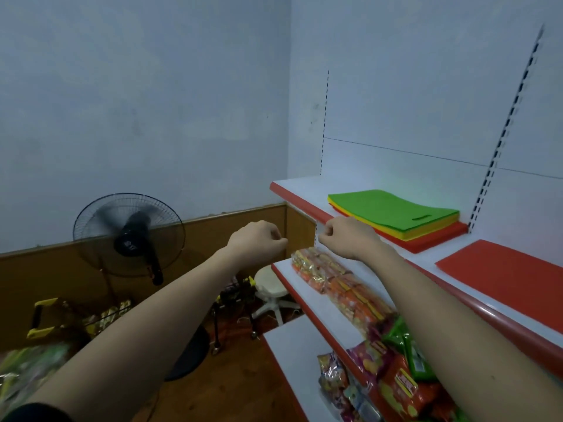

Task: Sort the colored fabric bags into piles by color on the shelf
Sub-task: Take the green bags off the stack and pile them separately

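The mixed stack [396, 217], green on top, lies on the top shelf [292, 190] near its back edge, long axis along the shelf. The right hand [347, 236] is nearer, at the front edge; the left hand [259, 242] hangs off the shelf. Both are curled, holding nothing.

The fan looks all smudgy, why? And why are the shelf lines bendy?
In the head view, the fan blades smear into a dark blur, probably because they are spinning. In the same view the wide lens curves the slotted shelf rail near the right edge; the green bag stays sharp.
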The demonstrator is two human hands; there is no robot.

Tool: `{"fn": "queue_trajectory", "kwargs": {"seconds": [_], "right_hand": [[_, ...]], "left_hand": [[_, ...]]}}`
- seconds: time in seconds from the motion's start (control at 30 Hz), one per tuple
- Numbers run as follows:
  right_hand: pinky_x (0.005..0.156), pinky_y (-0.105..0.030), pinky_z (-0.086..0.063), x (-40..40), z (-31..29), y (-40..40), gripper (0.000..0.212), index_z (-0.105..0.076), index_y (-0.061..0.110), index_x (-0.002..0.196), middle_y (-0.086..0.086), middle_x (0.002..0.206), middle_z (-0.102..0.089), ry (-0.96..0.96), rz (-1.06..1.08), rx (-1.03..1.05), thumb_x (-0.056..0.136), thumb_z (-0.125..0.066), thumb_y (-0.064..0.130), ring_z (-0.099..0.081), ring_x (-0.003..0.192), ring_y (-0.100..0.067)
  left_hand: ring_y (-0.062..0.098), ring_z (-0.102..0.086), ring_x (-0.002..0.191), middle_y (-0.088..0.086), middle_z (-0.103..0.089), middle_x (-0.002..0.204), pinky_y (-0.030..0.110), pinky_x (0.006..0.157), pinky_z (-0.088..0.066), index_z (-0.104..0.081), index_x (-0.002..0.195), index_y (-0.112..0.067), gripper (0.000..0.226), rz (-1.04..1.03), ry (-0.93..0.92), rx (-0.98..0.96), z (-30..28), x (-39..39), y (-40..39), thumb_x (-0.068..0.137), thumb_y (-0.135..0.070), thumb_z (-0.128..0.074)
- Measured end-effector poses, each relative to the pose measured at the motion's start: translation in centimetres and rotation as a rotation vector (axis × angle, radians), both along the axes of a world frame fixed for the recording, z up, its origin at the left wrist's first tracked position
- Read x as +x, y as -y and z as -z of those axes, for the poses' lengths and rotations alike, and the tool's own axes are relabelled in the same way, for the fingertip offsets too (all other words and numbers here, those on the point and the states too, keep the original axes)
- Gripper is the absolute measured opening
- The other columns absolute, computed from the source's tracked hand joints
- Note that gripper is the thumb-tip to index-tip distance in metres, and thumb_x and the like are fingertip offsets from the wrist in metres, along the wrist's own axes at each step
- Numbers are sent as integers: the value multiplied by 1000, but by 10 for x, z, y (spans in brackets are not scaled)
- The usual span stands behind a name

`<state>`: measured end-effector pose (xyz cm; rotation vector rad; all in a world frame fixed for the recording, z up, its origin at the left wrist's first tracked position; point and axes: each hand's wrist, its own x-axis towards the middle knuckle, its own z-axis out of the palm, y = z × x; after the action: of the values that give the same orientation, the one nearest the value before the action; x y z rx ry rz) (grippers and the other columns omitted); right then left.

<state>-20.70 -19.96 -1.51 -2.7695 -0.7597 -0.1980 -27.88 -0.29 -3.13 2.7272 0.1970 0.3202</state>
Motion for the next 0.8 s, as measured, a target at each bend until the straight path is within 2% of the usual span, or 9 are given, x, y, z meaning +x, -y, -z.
{"fn": "queue_trajectory", "kwargs": {"seconds": [0.13, 0.23, 0.37, 0.47, 0.53, 0.63, 0.73, 0.8], "right_hand": [[55, -30, -34, 43, -8, -16, 30, -53, 14, 70, -3, 68, -54, 38, 47, 28, 91, -51, 34, -50, 66, -25], [52, -29, -30, 73, -8, -28, 32, -50, 14, 67, -3, 66, -54, 66, 107, 55, 91, -50, 35, -52, 67, -27], [55, -30, -35, 106, -3, -42, 32, -58, 11, 72, -7, 71, -59, 106, 234, 81, 92, -51, 35, -56, 71, -29], [62, -31, -42, 130, 11, -45, 30, -55, 16, 70, -8, 78, -62, 133, 365, 120, 91, -51, 36, -60, 80, -31], [66, -33, -46, 143, 18, -44, 24, -57, 18, 75, -7, 84, -64, 145, 462, 147, 91, -50, 35, -60, 84, -31], [65, -34, -44, 155, 29, -38, 19, -59, 18, 88, -4, 80, -61, 211, 600, 252, 93, -49, 33, -58, 81, -30], [63, -36, -48, 160, 37, -25, 19, -57, 17, 96, -3, 77, -61, 310, 721, 414, 97, -48, 33, -58, 73, -27], [61, -33, -44, 163, 39, -10, 17, -58, 16, 98, -2, 81, -61, 393, 842, 501, 97, -49, 30, -56, 73, -23]], "left_hand": [[5, -62, 81, -9, -66, 95, 31, 72, -60, -67, 107, -22, 32, 56, 83, -49, -11, 52, -21, 93, -47, -53], [6, -62, 82, -8, -67, 95, 33, 75, -59, -69, 107, -19, 34, 133, 136, -100, -12, 92, -38, 94, -46, -53], [9, -63, 81, -4, -68, 91, 34, 76, -59, -69, 101, -18, 30, 230, 190, -183, -7, 151, -61, 94, -44, -55], [10, -64, 82, -4, -68, 90, 33, 74, -59, -69, 103, -17, 27, 312, 191, -229, -1, 193, -76, 95, -40, -56], [8, -64, 82, -5, -68, 91, 29, 69, -56, -68, 103, -18, 24, 356, 194, -246, 6, 220, -84, 95, -37, -56], [6, -62, 80, -9, -65, 88, 24, 64, -51, -66, 101, -22, 16, 422, 177, -262, 16, 252, -89, 96, -34, -56], [13, -64, 81, -5, -67, 91, 35, 73, -57, -67, 101, -21, 15, 448, 141, -322, 27, 287, -83, 94, -29, -56], [14, -62, 76, -3, -67, 90, 35, 71, -53, -66, 101, -21, 15, 438, 121, -352, 30, 312, -73, 92, -25, -55]]}}
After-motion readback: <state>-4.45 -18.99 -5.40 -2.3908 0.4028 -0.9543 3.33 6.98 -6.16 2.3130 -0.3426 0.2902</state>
